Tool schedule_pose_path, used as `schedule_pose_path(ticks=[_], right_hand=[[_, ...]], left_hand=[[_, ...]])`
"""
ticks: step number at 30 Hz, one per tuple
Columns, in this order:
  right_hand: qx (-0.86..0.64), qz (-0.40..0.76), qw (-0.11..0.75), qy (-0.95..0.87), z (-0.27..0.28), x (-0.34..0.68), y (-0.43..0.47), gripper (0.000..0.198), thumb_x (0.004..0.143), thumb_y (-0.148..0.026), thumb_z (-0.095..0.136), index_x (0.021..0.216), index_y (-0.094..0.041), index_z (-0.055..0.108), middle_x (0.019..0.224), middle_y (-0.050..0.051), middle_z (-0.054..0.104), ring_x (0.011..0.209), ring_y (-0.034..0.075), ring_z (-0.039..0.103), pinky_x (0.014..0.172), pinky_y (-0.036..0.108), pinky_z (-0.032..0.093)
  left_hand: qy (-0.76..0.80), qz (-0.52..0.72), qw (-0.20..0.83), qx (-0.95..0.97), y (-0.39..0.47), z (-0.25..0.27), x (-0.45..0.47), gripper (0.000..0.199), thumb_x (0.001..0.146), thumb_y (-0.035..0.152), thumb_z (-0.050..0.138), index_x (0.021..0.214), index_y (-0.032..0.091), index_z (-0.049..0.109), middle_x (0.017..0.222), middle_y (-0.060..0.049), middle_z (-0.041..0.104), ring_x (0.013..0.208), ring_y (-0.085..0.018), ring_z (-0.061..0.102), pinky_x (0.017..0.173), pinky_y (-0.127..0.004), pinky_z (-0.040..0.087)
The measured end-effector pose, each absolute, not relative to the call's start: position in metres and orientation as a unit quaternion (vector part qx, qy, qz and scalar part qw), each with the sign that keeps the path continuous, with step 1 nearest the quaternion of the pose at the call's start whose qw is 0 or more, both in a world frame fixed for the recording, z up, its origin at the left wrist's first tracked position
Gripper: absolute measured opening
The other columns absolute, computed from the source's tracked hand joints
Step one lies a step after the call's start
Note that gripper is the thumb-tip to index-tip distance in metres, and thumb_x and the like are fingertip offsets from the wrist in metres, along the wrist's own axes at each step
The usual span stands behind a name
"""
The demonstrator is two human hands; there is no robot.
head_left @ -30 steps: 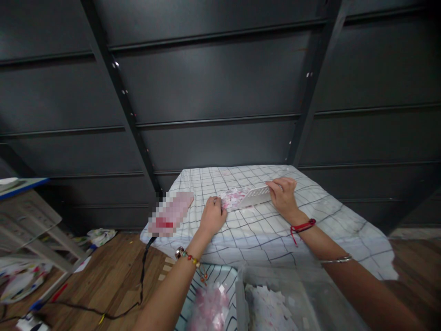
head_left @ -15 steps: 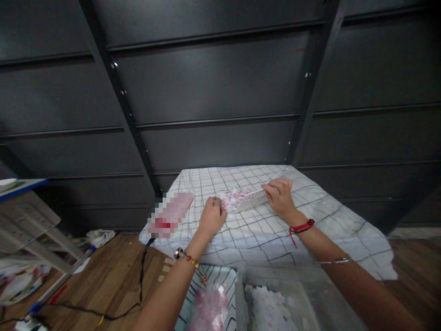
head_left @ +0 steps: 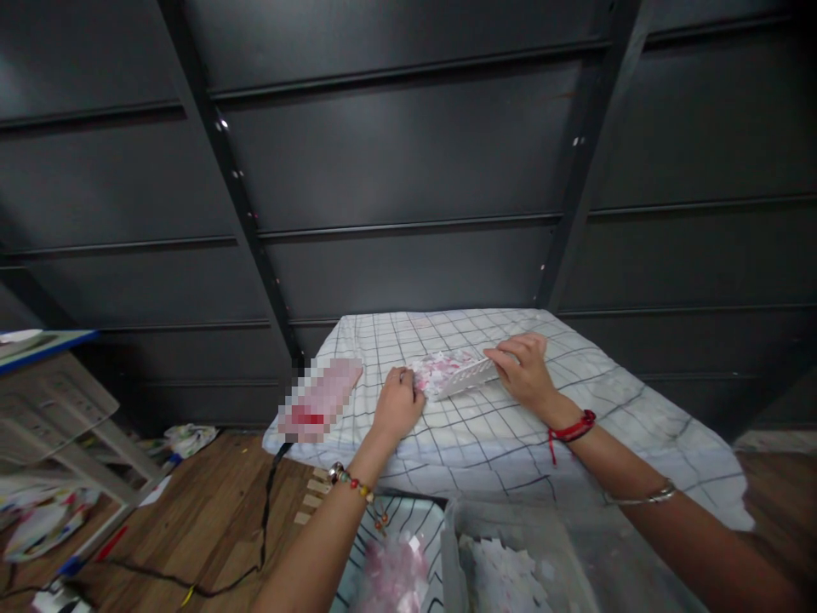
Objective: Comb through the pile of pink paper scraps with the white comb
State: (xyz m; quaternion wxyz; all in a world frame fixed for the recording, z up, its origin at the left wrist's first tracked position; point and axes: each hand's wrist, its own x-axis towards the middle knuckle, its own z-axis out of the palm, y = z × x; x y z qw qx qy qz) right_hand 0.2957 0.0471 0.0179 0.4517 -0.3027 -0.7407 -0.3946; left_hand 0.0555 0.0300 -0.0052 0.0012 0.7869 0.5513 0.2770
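Note:
My right hand [head_left: 524, 368] is closed on the right end of a white perforated plastic tray [head_left: 471, 380]. The tray is tilted, its right end raised and its left end low by the cloth. A heap of small white and pink pieces [head_left: 440, 368] lies against its left side and behind it; I cannot tell how much of it is in the tray. My left hand [head_left: 400, 403] rests palm down at the heap's left edge, thumb apart from the fingers, fingertips partly hidden. Below both is a white cloth with a dark grid [head_left: 574, 409], spread over a low table.
A blurred-out pink object [head_left: 322, 398] with a black cable [head_left: 266, 502] lies at the left. Near me stand a striped bin [head_left: 434, 545] holding pink bagged pieces and a clear plastic box [head_left: 450, 553] with white pieces. Dark wall panels [head_left: 408, 145] rise behind.
The view has shifted slightly. The tray's right end is still raised by my right hand, and my left hand stays by the heap, which looks a little more spread towards the tray.

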Motion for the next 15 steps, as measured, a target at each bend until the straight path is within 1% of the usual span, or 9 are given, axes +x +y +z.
schedule_pose_path(ticks=[7,12,15], right_hand=[[-0.319,-0.416,0.423,-0.739,0.028,0.29,0.047,0.034,0.073,-0.006,0.052,0.098,-0.029,0.057,0.091,0.003,0.052,0.091,0.019,0.04,0.081,0.04,0.027],[-0.318,-0.422,0.42,-0.738,0.036,0.284,0.041,0.03,0.076,-0.007,0.051,0.095,-0.029,0.058,0.089,0.002,0.053,0.09,0.019,0.04,0.081,0.039,0.027],[-0.313,-0.423,0.395,-0.753,0.037,0.28,0.033,0.025,0.078,-0.009,0.049,0.094,-0.026,0.057,0.088,0.003,0.054,0.089,0.019,0.042,0.08,0.038,0.026]], left_hand=[[0.552,0.288,0.002,0.783,0.031,-0.007,0.056,0.036,0.078,0.017,0.044,0.113,0.008,0.05,0.117,-0.016,0.049,0.11,-0.023,0.047,0.097,-0.037,0.036],[0.548,0.288,0.004,0.785,0.031,-0.007,0.055,0.038,0.078,0.017,0.044,0.114,0.007,0.049,0.118,-0.017,0.049,0.112,-0.024,0.045,0.098,-0.037,0.035],[0.547,0.286,0.001,0.787,0.03,-0.006,0.054,0.038,0.078,0.016,0.043,0.114,0.005,0.049,0.117,-0.017,0.049,0.111,-0.024,0.045,0.098,-0.035,0.035]])
